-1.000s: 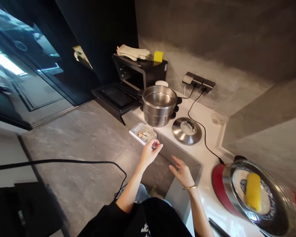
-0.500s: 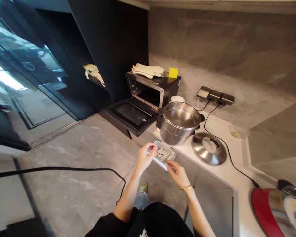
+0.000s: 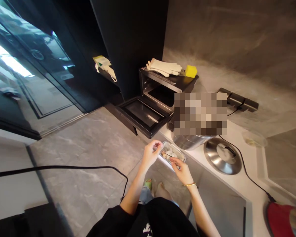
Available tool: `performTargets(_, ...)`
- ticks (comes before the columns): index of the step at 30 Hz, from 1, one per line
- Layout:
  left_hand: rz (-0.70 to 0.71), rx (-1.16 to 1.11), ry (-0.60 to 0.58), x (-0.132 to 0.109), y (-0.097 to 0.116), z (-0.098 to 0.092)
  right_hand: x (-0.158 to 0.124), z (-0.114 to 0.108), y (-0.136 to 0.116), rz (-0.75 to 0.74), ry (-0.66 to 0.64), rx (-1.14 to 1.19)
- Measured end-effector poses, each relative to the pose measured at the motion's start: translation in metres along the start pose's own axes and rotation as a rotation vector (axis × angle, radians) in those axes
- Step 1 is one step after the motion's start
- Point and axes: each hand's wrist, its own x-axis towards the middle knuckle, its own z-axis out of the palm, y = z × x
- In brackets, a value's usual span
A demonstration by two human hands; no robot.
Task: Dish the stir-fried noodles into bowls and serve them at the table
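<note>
A small white rectangular container (image 3: 182,156) with a pale rim sits by the counter's front edge, holding several pale, whitish food pieces (image 3: 171,152) whose kind I cannot make out. At its left end, my left hand (image 3: 150,154) is closed in a pinch over the rim; what its fingertips hold is too small to name. My right hand (image 3: 183,170), wearing a gold bracelet, pinches above the container's near right side. Between the two sets of fingertips runs a thin dark stick-like line (image 3: 167,154), its right end meeting my right fingers.
Behind the container stands a steel pot (image 3: 191,142), its top blurred out. To its right lies a steel lid (image 3: 223,157). A toaster oven (image 3: 160,93) has its door (image 3: 144,115) down, with white gloves (image 3: 164,67) and a yellow block (image 3: 191,71) on top. A cord crosses the counter.
The view has turned, so the counter things sit farther right. My right fingers have come up over the container, nearer the left ones. Both hands stay pinched.
</note>
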Motion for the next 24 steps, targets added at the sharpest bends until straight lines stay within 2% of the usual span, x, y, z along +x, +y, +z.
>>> performTargets(4,0.044,-0.040,-0.128,0.003,0.005,0.013,-0.012,-0.003,-0.008,0.035,0.095,-0.013)
performTargets(10,0.102,-0.110,-0.425,0.001,0.010,0.068,-0.061,-0.021,0.009,0.159,0.341,-0.008)
performTargets(13,0.112,-0.111,-0.573,-0.009,0.013,0.085,-0.088,-0.025,0.017,0.233,0.439,-0.005)
performTargets(17,0.098,-0.130,-0.673,-0.018,0.017,0.100,-0.115,-0.020,0.015,0.279,0.563,-0.003)
performTargets(21,0.097,-0.136,-0.761,-0.024,0.016,0.127,-0.137,-0.014,0.022,0.297,0.773,0.086)
performTargets(24,0.134,-0.132,-0.857,-0.037,0.016,0.145,-0.160,-0.009,0.029,0.330,0.915,0.137)
